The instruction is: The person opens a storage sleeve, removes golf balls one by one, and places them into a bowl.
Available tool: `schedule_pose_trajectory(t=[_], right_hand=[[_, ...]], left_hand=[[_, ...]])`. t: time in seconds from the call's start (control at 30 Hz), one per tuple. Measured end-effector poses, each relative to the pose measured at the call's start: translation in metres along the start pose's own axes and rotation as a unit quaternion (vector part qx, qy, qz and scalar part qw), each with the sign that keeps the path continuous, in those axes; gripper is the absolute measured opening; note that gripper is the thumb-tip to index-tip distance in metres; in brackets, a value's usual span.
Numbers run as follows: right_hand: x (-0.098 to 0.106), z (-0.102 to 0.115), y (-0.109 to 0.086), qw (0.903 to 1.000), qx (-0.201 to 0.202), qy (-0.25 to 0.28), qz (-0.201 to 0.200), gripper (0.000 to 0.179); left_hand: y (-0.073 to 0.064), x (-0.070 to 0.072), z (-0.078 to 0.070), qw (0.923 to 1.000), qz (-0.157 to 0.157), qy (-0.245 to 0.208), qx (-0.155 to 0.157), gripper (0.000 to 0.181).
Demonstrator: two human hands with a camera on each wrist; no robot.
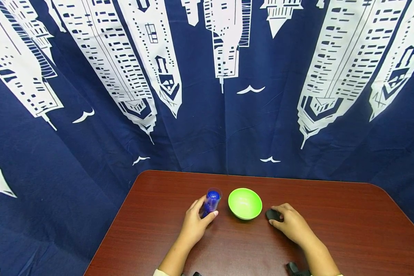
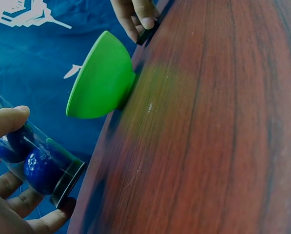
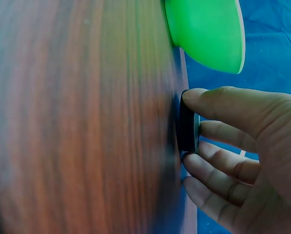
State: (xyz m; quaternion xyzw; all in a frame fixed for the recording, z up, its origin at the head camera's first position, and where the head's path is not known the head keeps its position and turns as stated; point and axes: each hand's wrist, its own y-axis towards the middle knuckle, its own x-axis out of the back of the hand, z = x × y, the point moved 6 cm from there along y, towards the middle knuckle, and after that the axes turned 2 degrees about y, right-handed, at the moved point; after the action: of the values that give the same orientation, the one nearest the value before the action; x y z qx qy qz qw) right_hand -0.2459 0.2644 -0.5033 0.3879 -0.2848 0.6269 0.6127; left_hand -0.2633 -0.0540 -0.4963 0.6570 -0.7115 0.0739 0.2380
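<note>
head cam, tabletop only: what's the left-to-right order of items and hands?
left hand gripping the clear tube of blue balls → green bowl → black lid, pinched by the right hand. All sit on the wooden table.

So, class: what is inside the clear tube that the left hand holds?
Inside the clear tube sit blue balls; two show through its wall. The left hand wraps the lower part, so any further balls there are hidden.
</note>
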Motion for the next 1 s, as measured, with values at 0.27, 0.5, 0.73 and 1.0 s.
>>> schedule_pose_trajectory(t=[0.27,0.5,0.73,1.0], right_hand=[[-0.001,-0.001,0.0,0.9999,-0.008,-0.005,0.01,0.049],[-0.001,0.0,-0.002,0.9999,-0.01,-0.006,0.008,0.052],[0.002,0.0,-0.003,0.9999,-0.005,-0.006,-0.007,0.057],[0.01,0.005,-0.002,0.9986,0.014,0.004,-0.051,0.044]], left_hand=[[0.001,-0.001,0.001,0.9999,-0.006,0.008,-0.007,0.062],[0.002,-0.001,0.001,0.9997,-0.012,0.012,-0.015,0.06],[0.0,-0.002,-0.001,0.9999,-0.001,0.005,-0.012,0.06],[0.0,-0.002,0.0,0.9999,0.0,0.006,-0.01,0.062]])
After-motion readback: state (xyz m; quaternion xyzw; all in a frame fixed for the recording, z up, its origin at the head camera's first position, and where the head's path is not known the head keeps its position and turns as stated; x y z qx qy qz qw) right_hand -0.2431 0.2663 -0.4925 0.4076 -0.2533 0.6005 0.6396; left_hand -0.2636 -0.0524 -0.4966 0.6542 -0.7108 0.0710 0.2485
